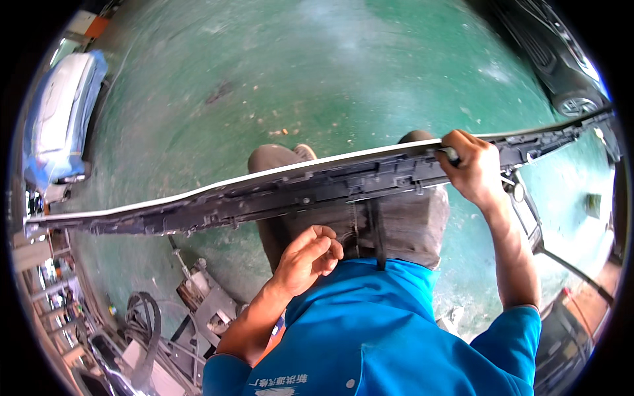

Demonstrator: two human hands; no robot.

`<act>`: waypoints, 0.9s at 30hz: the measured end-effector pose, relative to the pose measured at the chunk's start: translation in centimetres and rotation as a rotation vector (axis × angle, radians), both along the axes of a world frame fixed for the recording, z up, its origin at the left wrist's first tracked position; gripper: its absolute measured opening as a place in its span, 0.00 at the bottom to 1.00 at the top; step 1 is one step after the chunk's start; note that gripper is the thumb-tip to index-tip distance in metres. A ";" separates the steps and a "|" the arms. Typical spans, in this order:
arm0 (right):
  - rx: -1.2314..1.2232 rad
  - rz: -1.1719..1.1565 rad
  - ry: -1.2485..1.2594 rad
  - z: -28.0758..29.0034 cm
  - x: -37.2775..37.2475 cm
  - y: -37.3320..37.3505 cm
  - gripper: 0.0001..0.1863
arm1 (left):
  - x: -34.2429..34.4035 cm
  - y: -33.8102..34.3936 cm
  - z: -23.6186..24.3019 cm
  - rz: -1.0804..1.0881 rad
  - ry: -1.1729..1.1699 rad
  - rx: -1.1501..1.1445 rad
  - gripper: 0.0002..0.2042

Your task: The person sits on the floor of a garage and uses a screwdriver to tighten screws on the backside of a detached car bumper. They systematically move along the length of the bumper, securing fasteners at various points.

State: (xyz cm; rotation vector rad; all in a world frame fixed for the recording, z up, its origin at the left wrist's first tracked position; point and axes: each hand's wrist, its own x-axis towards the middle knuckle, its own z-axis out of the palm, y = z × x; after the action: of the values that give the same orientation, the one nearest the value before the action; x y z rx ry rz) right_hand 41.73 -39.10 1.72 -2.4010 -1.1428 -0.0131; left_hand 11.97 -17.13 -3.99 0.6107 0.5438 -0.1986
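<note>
A long car trim panel [290, 198], likely a side skirt, lies across my thighs, its black ribbed back with clip mounts facing me and a thin white edge along its far side. My right hand [474, 168] is wrapped over the panel's far edge, right of its middle, with a small dark piece [451, 156] showing at the fingers. Below the panel, over my lap, my left hand [309, 259] is apart from it. Its fingers are curled in toward the thumb, and what they hold, if anything, I cannot make out.
Green floor [317, 79] spreads ahead. A dark car [555, 53] stands far right; a white car part under blue sheeting [63, 109] is far left. Black hoses [146, 323] and metal equipment [211, 307] sit lower left by shelves [59, 303]. A metal frame [528, 214] stands right.
</note>
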 end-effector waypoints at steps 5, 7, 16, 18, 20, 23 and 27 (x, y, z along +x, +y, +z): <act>0.021 0.006 0.003 0.3 -0.1 0.0 0.11 | 3.1 -1.4 -1.0 -0.090 -0.035 0.088 0.09; 0.014 0.018 -0.026 0.1 0.0 -0.2 0.10 | 4.2 -2.0 -1.5 -0.088 -0.017 0.124 0.11; 0.031 0.049 -0.077 0.3 0.0 -0.3 0.11 | 7.2 -3.5 -2.0 -0.074 -0.118 -0.078 0.12; 0.040 0.058 -0.080 0.0 0.1 -0.3 0.12 | 7.2 -3.4 -2.2 -0.092 -0.103 -0.088 0.11; 0.049 0.067 -0.080 0.0 0.1 -0.4 0.13 | 7.3 -3.5 -2.3 -0.113 -0.089 -0.091 0.11; 0.055 0.077 -0.079 0.0 0.1 -0.5 0.14 | 7.4 -3.9 -2.5 -0.097 -0.055 -0.038 0.10; 0.065 0.085 -0.090 -0.1 0.3 -0.3 0.15 | 8.4 -4.5 -2.8 -0.023 -0.120 0.018 0.08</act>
State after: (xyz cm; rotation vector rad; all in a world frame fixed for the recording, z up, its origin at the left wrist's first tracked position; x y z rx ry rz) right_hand 42.00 -39.37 1.65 -2.3141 -1.2645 -0.1299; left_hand 20.32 -21.63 -6.80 0.6419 0.4230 -0.1772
